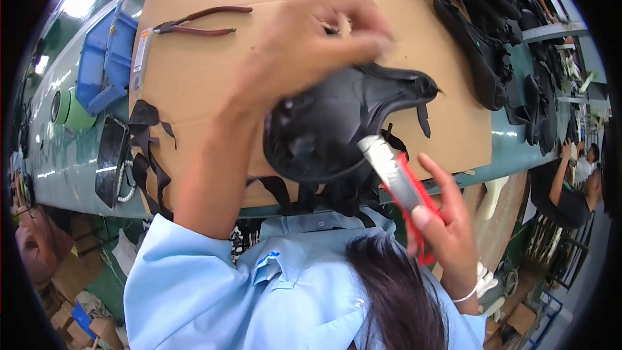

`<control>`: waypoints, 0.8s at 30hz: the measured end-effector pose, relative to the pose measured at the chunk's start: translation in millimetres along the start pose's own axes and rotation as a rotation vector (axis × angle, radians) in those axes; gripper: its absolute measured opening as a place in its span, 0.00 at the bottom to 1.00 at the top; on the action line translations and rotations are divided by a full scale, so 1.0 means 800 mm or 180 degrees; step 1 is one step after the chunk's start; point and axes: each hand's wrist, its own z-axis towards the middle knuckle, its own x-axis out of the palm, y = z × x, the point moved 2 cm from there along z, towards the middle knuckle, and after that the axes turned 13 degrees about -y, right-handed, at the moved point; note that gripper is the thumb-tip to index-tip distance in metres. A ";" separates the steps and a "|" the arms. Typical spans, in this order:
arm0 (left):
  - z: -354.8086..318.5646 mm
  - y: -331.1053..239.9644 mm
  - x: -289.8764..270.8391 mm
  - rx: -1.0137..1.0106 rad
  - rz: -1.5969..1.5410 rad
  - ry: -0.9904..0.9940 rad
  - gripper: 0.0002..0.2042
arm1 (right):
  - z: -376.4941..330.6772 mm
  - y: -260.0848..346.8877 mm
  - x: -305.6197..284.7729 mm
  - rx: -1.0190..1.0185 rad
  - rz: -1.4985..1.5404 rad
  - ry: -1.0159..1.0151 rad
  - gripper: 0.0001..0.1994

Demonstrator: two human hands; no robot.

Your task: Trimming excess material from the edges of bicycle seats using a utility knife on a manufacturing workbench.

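A black bicycle saddle (317, 126) lies on the brown cardboard (201, 91) in front of me, its narrow nose toward the right. Over its far side, my left hand (324, 35) is raised and smeared by motion. Its thumb and fingers are curled together in a pinch; whatever may be between them is too blurred to name. A red utility knife (405, 198) is gripped in my right hand (447, 227), its silvery front end close to the saddle's near edge. Black strips of trimmed material (278, 191) hang along the cardboard's near edge.
Pliers with dark red handles (204, 21) rest at the far left. Beyond the cardboard are a blue plastic bin (97, 68), a phone (111, 155) and a green round object (68, 109). More black saddles (470, 58) pile up at the right. A co-worker (570, 191) is off to the right.
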 end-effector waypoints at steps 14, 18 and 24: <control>-0.117 -0.073 -0.002 -0.0882 0.0030 -0.1975 0.05 | 0.087 -0.070 -0.004 -0.2215 -0.0673 -0.0547 0.12; -0.073 -0.041 0.020 -0.1356 0.2379 -0.0894 0.11 | 0.080 -0.060 -0.023 -0.1655 -0.0242 -0.0661 0.13; -0.097 -0.015 0.033 -0.0855 0.2131 -0.0910 0.11 | 0.090 -0.013 -0.020 -0.2560 -0.0911 -0.0734 0.19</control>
